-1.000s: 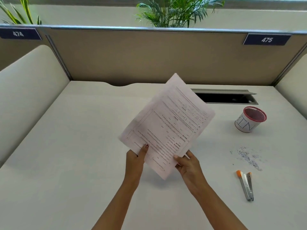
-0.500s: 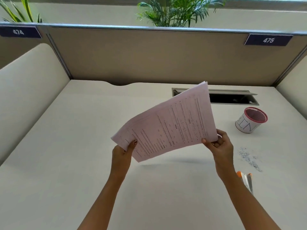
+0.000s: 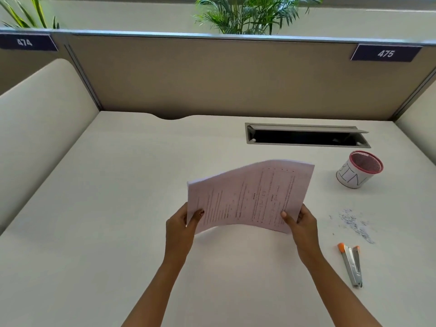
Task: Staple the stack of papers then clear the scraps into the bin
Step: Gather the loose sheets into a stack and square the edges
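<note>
both hands, left (image 3: 180,226) and right (image 3: 304,224), are pinching papers (image 3: 250,197) above desk (image 3: 106,208); open room lying left. bin (image 3: 359,169) (contents unclear) sitting by scraps (image 3: 355,225), stapler (image 3: 351,264).

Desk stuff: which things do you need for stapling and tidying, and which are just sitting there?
Needed for the job:
- stack of papers, held up by the left hand and right hand
- stapler, lying on the desk
- scraps, scattered beside the stapler
- bin, marked BIN

Just sitting there:
- cable slot in the desk, open
- number signs 474 and 475
- plants behind the divider
</note>
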Demonstrator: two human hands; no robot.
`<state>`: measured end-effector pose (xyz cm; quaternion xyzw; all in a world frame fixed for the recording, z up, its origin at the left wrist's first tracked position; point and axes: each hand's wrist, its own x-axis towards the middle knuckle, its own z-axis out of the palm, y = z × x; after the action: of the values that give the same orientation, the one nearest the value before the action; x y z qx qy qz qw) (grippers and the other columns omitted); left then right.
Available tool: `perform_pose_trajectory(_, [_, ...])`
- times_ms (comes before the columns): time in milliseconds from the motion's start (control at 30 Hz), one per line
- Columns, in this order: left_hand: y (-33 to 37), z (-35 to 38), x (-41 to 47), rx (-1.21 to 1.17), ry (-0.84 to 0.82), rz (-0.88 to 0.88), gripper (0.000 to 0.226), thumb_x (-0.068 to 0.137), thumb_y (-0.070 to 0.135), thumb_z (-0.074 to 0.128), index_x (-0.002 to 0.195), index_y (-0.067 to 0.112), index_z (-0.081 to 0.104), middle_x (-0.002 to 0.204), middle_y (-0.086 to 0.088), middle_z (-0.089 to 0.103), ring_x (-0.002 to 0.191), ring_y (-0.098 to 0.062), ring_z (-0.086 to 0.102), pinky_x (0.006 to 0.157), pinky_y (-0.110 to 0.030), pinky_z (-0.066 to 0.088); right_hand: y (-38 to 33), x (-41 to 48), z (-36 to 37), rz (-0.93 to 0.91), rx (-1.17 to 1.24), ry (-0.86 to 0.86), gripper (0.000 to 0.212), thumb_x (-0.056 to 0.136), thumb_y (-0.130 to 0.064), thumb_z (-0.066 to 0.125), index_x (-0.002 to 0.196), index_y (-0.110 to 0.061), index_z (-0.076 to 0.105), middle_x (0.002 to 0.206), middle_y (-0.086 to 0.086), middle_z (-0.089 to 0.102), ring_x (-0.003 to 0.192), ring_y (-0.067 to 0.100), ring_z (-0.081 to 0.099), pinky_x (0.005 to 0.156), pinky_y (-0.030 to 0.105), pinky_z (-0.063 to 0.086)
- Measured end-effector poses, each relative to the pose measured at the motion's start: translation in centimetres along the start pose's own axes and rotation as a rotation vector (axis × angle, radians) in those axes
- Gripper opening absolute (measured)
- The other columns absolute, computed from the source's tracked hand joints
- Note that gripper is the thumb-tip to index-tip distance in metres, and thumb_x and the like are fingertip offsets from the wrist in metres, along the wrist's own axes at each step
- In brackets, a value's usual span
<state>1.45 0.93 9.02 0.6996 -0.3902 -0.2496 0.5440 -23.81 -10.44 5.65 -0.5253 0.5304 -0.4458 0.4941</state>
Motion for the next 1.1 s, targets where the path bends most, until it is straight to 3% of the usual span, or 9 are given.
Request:
perform_pose_trajectory(100, [0.5, 0.0, 0.0, -0.060, 0.035, -0.013, 0.019, 0.092, 0.020, 0.060, 0.094, 0.038, 0.063, 0.090, 0.012, 0.070, 0.088, -0.012, 0.067, 0.068, -0.019, 0.056, -0.1, 0.0, -0.1, 0.008, 0.034, 0.012, 0.037, 0.087, -0.005, 0.063, 0.123, -0.009, 0.056, 0.114, 0.007, 0.065, 0.103, 0.022, 0.063, 0.090, 0.037, 0.052])
perform_pose_trajectory(233, [0.0, -0.1, 0.3, -0.098, 0.032, -0.044, 0.016, 0.089, 0.019, 0.066, 0.100, 0.030, 0.067, 0.092, 0.010, 0.072, 0.089, -0.015, 0.068, 0.071, -0.022, 0.056, 0.4, -0.2, -0.3, 0.039, 0.058, 0.002, 0.039, 0.085, -0.001, 0.065, 0.121, -0.013, 0.058, 0.114, 0.003, 0.067, 0.106, 0.018, 0.063, 0.091, 0.034, 0.051])
perform_pose_trajectory(333, [-0.2, 0.0, 0.6, -0.083, 0.019, -0.048, 0.021, 0.087, 0.019, 0.069, 0.097, 0.038, 0.066, 0.090, 0.016, 0.073, 0.089, -0.013, 0.069, 0.074, -0.027, 0.058, 1.1, -0.4, -0.3, 0.078, 0.044, -0.005, 0.036, 0.085, -0.002, 0.065, 0.118, -0.014, 0.057, 0.114, 0.004, 0.066, 0.107, 0.021, 0.063, 0.094, 0.037, 0.050])
perform_pose_trajectory(433, [0.0, 0.2, 1.0, -0.057, 0.023, -0.026, 0.017, 0.089, 0.018, 0.066, 0.099, 0.033, 0.066, 0.093, 0.012, 0.072, 0.089, -0.015, 0.070, 0.071, -0.021, 0.058, 1.6, -0.8, 0.0, 0.105, 0.011, 0.001, 0.034, 0.085, -0.007, 0.066, 0.117, -0.013, 0.056, 0.112, 0.005, 0.066, 0.105, 0.021, 0.063, 0.095, 0.040, 0.051])
perform_pose_trajectory(500, [0.4, 0.2, 1.2, -0.038, 0.033, -0.011, 0.018, 0.090, 0.018, 0.065, 0.096, 0.035, 0.065, 0.091, 0.012, 0.071, 0.086, -0.013, 0.070, 0.067, -0.017, 0.057, 1.5, -0.9, 0.0, 0.120, 0.029, 0.023, 0.030, 0.085, -0.005, 0.065, 0.113, -0.014, 0.057, 0.109, 0.004, 0.066, 0.104, 0.024, 0.063, 0.092, 0.037, 0.052])
perform_pose_trajectory(600, [0.9, -0.1, 1.5, -0.043, 0.045, -0.024, 0.022, 0.090, 0.019, 0.064, 0.092, 0.041, 0.063, 0.091, 0.011, 0.072, 0.083, -0.012, 0.070, 0.066, -0.022, 0.058, 0.9, -1.1, -0.4, 0.151, 0.129, 0.060, 0.029, 0.085, -0.006, 0.066, 0.112, -0.012, 0.058, 0.109, 0.006, 0.067, 0.105, 0.028, 0.063, 0.084, 0.030, 0.054])
perform_pose_trajectory(767, [1.1, -0.3, 1.9, -0.175, 0.108, -0.166, 0.017, 0.088, 0.015, 0.066, 0.093, 0.031, 0.066, 0.091, 0.008, 0.072, 0.085, -0.015, 0.069, 0.075, -0.032, 0.057, -1.0, -2.0, -0.4, 0.251, 0.486, 0.048, 0.060, 0.072, -0.026, 0.073, 0.126, -0.009, 0.053, 0.118, 0.013, 0.064, 0.098, 0.023, 0.067, 0.075, 0.029, 0.059])
perform_pose_trajectory(967, [2.1, 1.7, 1.1, -0.436, 0.089, -0.369, 0.017, 0.086, 0.009, 0.068, 0.096, 0.022, 0.068, 0.098, -0.001, 0.073, 0.087, -0.020, 0.069, 0.076, -0.032, 0.055, -3.8, -3.5, 2.4, 0.246, 0.560, -0.138, 0.046, 0.083, -0.010, 0.063, 0.127, -0.014, 0.053, 0.116, 0.014, 0.068, 0.098, 0.028, 0.068, 0.081, 0.036, 0.058])
perform_pose_trajectory(1100, [2.7, 2.9, 0.5, -0.520, 0.095, -0.397, 0.017, 0.085, 0.007, 0.069, 0.092, 0.023, 0.068, 0.096, 0.000, 0.074, 0.086, -0.019, 0.069, 0.073, -0.029, 0.054, -5.5, -5.1, 4.4, 0.185, 0.508, -0.215, 0.033, 0.097, -0.023, 0.045, 0.128, -0.020, 0.056, 0.112, 0.011, 0.070, 0.100, 0.028, 0.067, 0.076, 0.037, 0.058])
